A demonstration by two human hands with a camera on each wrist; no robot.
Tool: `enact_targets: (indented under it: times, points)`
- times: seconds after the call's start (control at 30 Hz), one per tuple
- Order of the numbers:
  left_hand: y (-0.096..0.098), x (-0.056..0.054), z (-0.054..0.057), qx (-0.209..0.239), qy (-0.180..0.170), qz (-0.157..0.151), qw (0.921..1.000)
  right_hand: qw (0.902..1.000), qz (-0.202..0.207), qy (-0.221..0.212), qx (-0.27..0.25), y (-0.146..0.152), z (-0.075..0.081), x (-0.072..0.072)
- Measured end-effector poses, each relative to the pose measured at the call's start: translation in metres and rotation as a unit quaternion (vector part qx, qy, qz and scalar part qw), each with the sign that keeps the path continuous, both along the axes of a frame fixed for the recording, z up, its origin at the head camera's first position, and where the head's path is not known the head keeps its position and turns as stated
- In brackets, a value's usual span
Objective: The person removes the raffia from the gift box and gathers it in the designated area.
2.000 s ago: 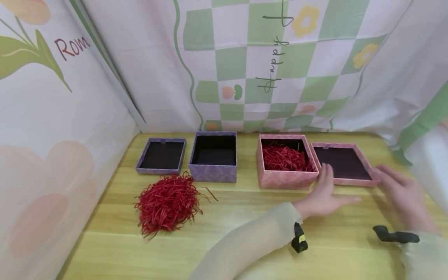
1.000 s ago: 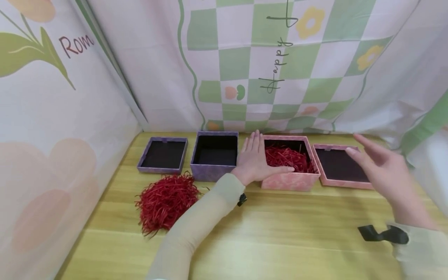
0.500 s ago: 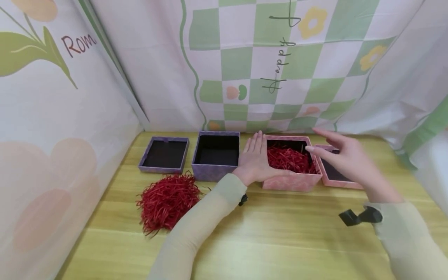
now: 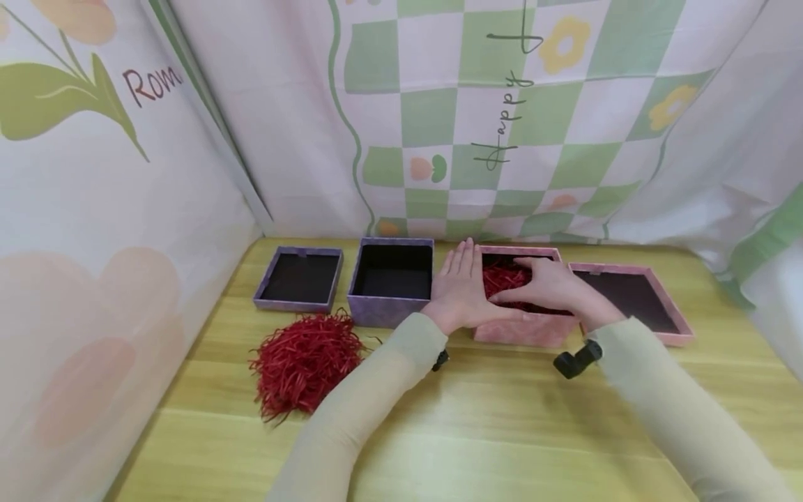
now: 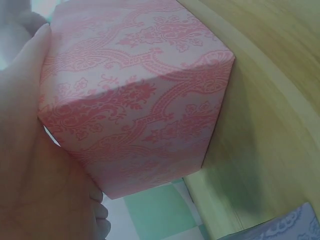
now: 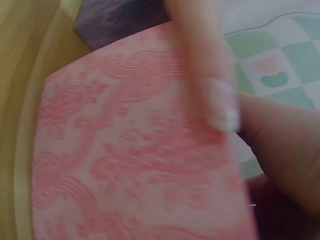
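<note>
A pink patterned box (image 4: 527, 332) without its lid holds red paper shred (image 4: 502, 276). My left hand (image 4: 459, 293) rests against its left side, fingers straight, with the thumb along the front near the rim. In the left wrist view the same pink box (image 5: 145, 95) touches that palm. My right hand (image 4: 555, 284) reaches over the box opening, thumb and fingers apart above the shred. The fingertips go in past the rim, and whether they touch the shred is hidden. The right wrist view is blurred, showing the box wall (image 6: 125, 155) beside the thumb.
Left of the pink box stands an open purple box (image 4: 385, 310) with a dark inside. Its upturned lid (image 4: 295, 305) lies farther left. A loose pile of red paper shred (image 4: 307, 366) sits in front. The upturned pink lid (image 4: 633, 296) lies at the right. Curtains enclose the table.
My left hand has gone from the pink box's right side to its left side. My right hand has left the pink lid and moved left, over and into the box opening.
</note>
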State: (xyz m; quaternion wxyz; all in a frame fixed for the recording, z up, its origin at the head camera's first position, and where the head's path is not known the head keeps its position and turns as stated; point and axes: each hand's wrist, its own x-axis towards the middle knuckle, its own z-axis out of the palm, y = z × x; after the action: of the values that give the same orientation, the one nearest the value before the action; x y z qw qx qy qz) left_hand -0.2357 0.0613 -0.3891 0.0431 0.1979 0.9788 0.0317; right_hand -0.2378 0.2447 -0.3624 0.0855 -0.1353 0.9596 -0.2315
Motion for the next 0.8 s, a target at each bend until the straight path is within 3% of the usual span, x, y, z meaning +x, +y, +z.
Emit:
enact_targets:
  times: [0.2,0.47,0.63,0.8]
  points:
    - [0.001,0.0,0.0,0.001,-0.008,0.004,1.0,0.9995,0.026,-0.02,0.0,-0.005,-0.018,-0.006]
    - [0.0,0.0,0.003,-0.002,-0.007,0.007,1.0,0.9975,0.05,-0.031,0.038,-0.012,-0.026,-0.016]
    - [-0.001,0.001,0.003,0.001,0.001,0.002,1.0,0.9951,0.06,-0.012,0.078,-0.015,-0.03,-0.017]
    - [0.001,0.0,0.0,-0.002,0.0,0.008,1.0,0.9943,0.066,0.005,0.084,-0.016,-0.035,-0.02]
